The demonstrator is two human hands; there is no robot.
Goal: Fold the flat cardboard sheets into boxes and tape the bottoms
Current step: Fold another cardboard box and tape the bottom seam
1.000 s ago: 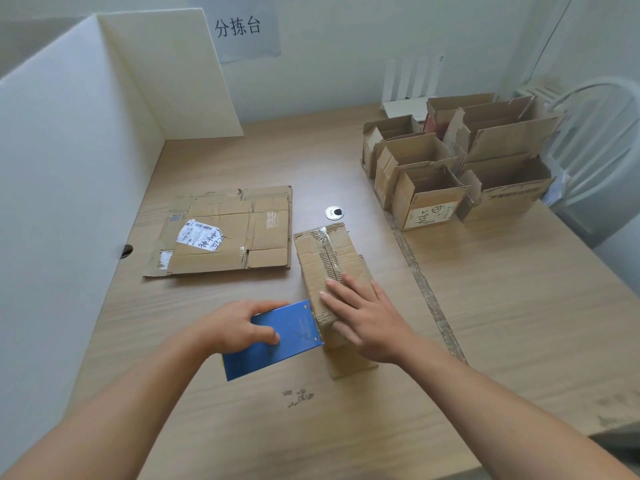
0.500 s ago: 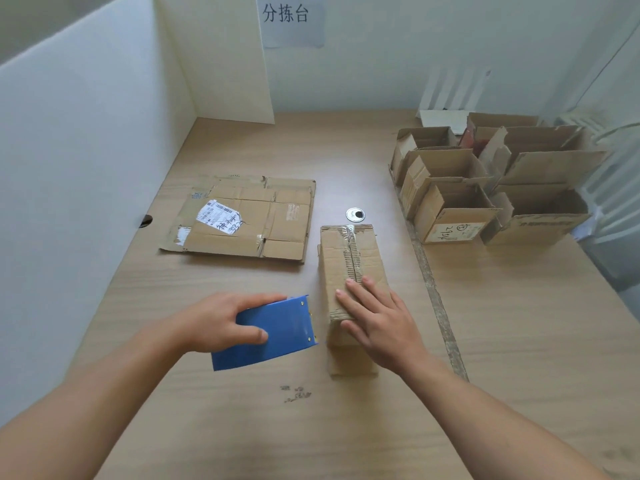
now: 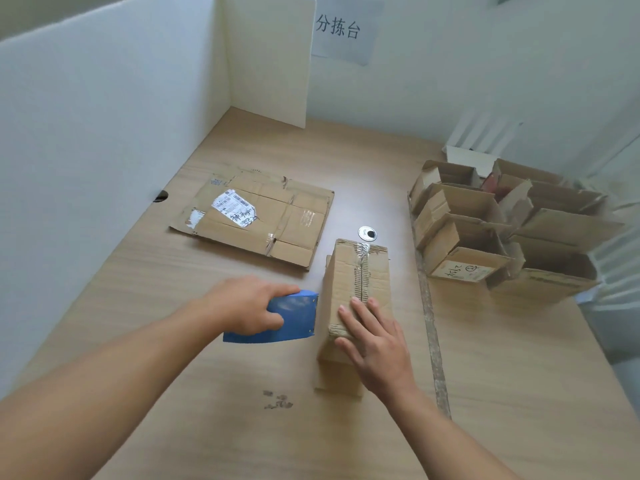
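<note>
Under right hand [image 3: 375,344], box [image 3: 356,282], left hand [image 3: 247,304] gripping tape dispenser [image 3: 294,320]

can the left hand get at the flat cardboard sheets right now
Likely yes for reach, not for a grasp: the flat cardboard sheets lie just beyond the left hand, nothing between. But that hand grips the blue tape dispenser, so it would have to set it down first.

Blue tape dispenser [image 3: 294,317]; brown box [image 3: 356,282]; wood-grain table [image 3: 519,393].
</note>
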